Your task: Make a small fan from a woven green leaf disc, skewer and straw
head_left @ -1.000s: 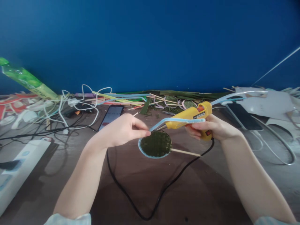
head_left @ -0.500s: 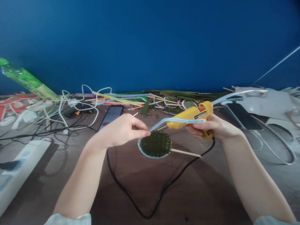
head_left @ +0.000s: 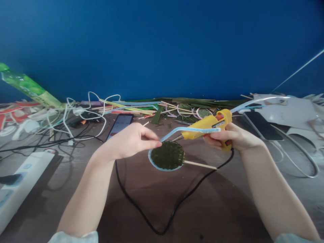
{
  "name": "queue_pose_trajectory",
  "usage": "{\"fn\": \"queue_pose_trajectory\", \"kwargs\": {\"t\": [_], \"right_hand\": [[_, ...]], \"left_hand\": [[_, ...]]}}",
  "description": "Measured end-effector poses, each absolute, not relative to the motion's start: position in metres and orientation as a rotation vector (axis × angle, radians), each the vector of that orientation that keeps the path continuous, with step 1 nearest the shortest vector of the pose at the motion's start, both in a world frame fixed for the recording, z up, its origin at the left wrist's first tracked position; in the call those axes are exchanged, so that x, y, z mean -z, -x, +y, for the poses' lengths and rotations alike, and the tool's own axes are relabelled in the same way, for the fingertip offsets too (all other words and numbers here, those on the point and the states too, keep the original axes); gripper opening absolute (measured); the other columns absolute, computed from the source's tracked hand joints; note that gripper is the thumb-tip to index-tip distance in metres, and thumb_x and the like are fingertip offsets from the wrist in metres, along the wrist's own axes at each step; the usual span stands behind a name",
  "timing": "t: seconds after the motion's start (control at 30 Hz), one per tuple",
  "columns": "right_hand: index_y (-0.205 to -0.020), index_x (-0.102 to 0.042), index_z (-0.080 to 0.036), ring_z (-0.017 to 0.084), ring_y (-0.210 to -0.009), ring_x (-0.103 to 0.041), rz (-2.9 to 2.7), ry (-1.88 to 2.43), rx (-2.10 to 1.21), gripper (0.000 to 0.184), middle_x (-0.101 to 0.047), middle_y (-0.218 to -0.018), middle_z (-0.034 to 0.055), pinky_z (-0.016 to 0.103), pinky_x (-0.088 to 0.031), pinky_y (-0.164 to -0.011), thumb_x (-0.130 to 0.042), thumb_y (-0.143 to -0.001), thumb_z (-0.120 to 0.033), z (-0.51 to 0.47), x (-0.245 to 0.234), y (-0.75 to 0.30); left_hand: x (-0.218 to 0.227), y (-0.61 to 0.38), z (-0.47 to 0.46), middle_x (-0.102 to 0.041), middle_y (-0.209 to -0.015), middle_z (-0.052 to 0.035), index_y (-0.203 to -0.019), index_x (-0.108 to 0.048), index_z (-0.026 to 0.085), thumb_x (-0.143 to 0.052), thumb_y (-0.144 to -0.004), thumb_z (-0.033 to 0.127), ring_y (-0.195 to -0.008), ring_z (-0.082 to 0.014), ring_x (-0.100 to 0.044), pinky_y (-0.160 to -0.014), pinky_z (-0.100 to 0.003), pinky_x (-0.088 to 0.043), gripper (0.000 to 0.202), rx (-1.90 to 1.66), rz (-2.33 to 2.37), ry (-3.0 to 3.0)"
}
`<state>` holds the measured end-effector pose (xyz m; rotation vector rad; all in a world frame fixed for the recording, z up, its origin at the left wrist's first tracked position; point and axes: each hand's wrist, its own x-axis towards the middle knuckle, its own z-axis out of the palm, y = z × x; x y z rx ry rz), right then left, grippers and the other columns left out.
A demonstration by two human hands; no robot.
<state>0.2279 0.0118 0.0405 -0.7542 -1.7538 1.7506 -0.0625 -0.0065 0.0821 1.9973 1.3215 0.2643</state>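
Note:
My left hand (head_left: 138, 141) pinches a light blue pipe cleaner (head_left: 188, 129) against the upper left edge of a round, dark green woven disc (head_left: 168, 155). The pipe cleaner follows the disc's left and lower rim; its loose end arches rightward, in front of the glue gun. A thin wooden stick (head_left: 199, 164) juts from the disc's right side. My right hand (head_left: 227, 135) is wrapped round the grip of a yellow hot glue gun (head_left: 199, 127), whose nozzle points down left at the disc's top edge. A clear glue stick (head_left: 258, 100) trails from its back.
A white power strip (head_left: 27, 182) lies at left, and a green bottle (head_left: 27, 84) leans behind it. The black cord (head_left: 162, 233) loops in front of the disc. A phone (head_left: 120, 125) and tangled white cables (head_left: 86, 135) lie behind my left hand; another phone (head_left: 263, 125) is at right.
The glue gun has shifted slightly right, its nozzle a little away from my left fingertips. My left hand and the disc have moved very slightly left.

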Motion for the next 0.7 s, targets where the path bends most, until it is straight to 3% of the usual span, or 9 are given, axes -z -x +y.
{"fn": "queue_pose_trajectory", "kwargs": {"t": [0.7], "right_hand": [[-0.07, -0.054, -0.016, 0.008, -0.043, -0.039, -1.765, 0.745, -1.716, 0.017, -0.044, -0.048, -0.0037, 0.024, -0.028, -0.041, -0.056, -0.078, -0.03, 0.0121, -0.0414, -0.2351]], "left_hand": [[-0.0821, 0.0677, -0.0059, -0.065, -0.062, 0.0036, -0.073, -0.073, 0.021, -0.057, -0.072, 0.047, -0.055, -0.0109, -0.052, -0.051, -0.02, -0.035, 0.03, -0.247, 1.318, -2.016]]}}
